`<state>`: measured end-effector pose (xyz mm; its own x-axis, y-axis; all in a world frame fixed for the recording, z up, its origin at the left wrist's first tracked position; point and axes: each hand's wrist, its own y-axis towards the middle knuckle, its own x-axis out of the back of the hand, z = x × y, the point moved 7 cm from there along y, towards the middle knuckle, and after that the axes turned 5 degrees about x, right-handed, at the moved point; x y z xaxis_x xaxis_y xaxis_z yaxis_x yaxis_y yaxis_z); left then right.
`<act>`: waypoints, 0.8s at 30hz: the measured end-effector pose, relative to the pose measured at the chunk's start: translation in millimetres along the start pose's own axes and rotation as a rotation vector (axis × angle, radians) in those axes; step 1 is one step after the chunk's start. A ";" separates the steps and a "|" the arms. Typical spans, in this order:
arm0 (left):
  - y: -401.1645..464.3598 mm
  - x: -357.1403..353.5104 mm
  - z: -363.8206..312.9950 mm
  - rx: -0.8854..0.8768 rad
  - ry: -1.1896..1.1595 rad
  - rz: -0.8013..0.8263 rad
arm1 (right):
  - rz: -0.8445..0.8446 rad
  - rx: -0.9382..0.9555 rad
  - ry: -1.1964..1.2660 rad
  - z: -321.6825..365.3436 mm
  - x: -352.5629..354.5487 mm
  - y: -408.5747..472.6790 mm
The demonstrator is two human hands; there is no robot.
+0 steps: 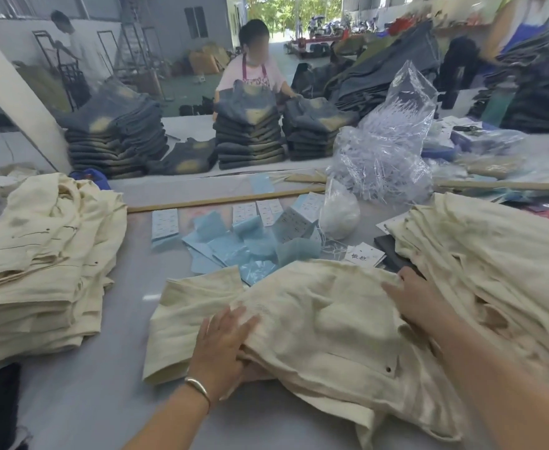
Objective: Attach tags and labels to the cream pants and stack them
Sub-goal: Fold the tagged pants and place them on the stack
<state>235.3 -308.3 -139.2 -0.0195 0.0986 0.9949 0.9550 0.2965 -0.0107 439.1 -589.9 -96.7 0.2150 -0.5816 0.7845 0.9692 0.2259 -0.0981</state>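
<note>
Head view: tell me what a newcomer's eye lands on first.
Both hands, left and right, rest on rumpled cream fabric pants spread front and centre on the grey table. A stack of folded cream pants sits at left; pale blue paper tags lie scattered just beyond the spread pair.

The pants (315, 319) are cream. At twelve o'clock from them the tags (234, 245) are light blue, further the jeans (250, 138) dark blue with yellowish faded patches.
</note>
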 end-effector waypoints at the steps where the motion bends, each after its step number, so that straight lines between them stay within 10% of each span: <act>1: 5.2 3.1 -2.3 -0.049 -0.044 -0.039 | 0.068 0.003 -0.103 -1.2 -7.8 -7.1; 10: 31.4 61.6 -9.8 0.103 -0.695 -0.321 | -0.028 -0.115 -0.334 -38.4 -13.9 -109.1; 17: 23.2 109.4 -50.4 -0.094 -0.635 -0.349 | 0.022 0.351 -0.513 42.6 -59.4 -113.6; 24: -6.1 96.1 -31.2 -0.111 -0.306 -0.489 | -0.644 0.401 0.090 84.6 63.4 -105.5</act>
<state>236.8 -330.3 -40.5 -0.5344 0.2504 0.8073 0.8386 0.2770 0.4692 340.3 -584.5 15.2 -0.3523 -0.7522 0.5568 0.7925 0.0766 0.6050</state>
